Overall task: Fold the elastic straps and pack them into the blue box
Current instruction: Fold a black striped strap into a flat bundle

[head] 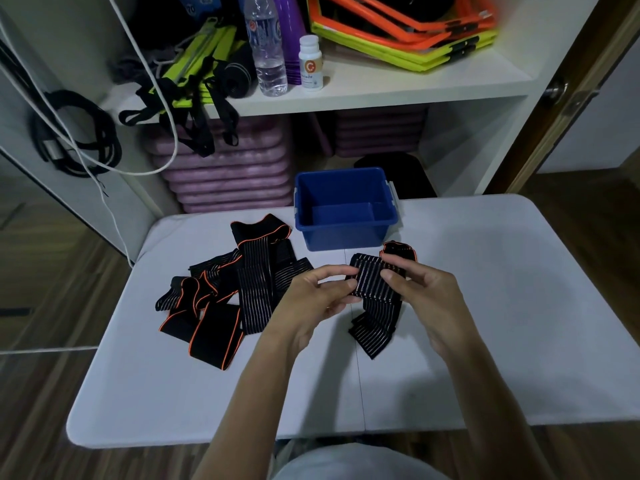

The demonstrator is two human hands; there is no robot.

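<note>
A black elastic strap with white stripes (372,282) is held above the white table (485,323), partly folded, its loose end hanging down onto the tabletop. My left hand (318,296) pinches its left edge. My right hand (426,292) grips its right side, where an orange-edged end sticks up. The blue box (346,233) stands empty at the table's far edge, just beyond my hands. A heap of several black straps with orange edging (228,289) lies on the table to the left.
Behind the table is a white shelf unit (398,88) with a water bottle (265,46), a white pill bottle (310,62), neon straps and orange frames. Purple mats (228,174) are stacked below. Cables (76,133) hang at left.
</note>
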